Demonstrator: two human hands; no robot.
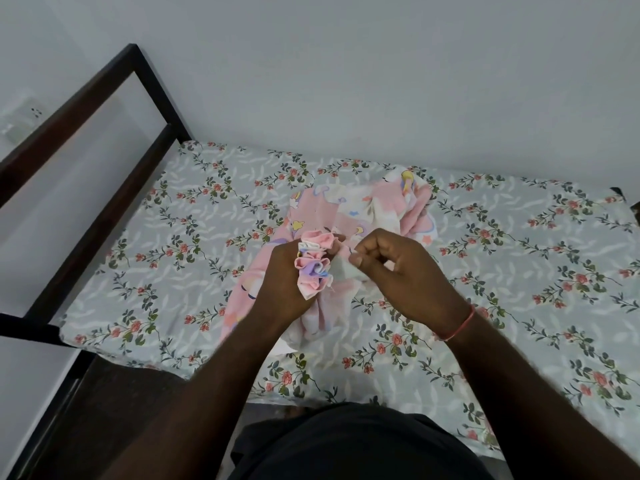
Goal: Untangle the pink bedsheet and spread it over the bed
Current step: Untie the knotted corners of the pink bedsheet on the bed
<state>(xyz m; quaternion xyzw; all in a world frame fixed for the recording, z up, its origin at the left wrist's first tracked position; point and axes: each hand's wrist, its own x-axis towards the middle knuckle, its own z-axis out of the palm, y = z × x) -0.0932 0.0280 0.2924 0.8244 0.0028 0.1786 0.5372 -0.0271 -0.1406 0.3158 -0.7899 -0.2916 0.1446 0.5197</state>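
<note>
Pink cloth printed with cartoon stars and moons, the bedsheet (363, 209) lies in a crumpled heap on the bed (166, 258), most of it beyond and beneath a person's two hands. The left hand (287, 271) grips a gathered, ruffled bunch of the cloth, fingers curled round it and lifted clear of the mattress. Just to its right, the right hand (405, 268), a red thread (462, 322) at its wrist, pinches a pale fold of the same sheet between thumb and forefinger, the other fingers curled in. The two hands work close together, almost touching. The task appears to be at the untangling step: the sheet is bundled, and none of it is spread across the floral cover (540, 271). The next move likely calls for drawing the pinched fold away from the left hand's bunch to find a free edge or corner, with the left hand easing its hold so the gathers slip out rather than tighten.
</note>
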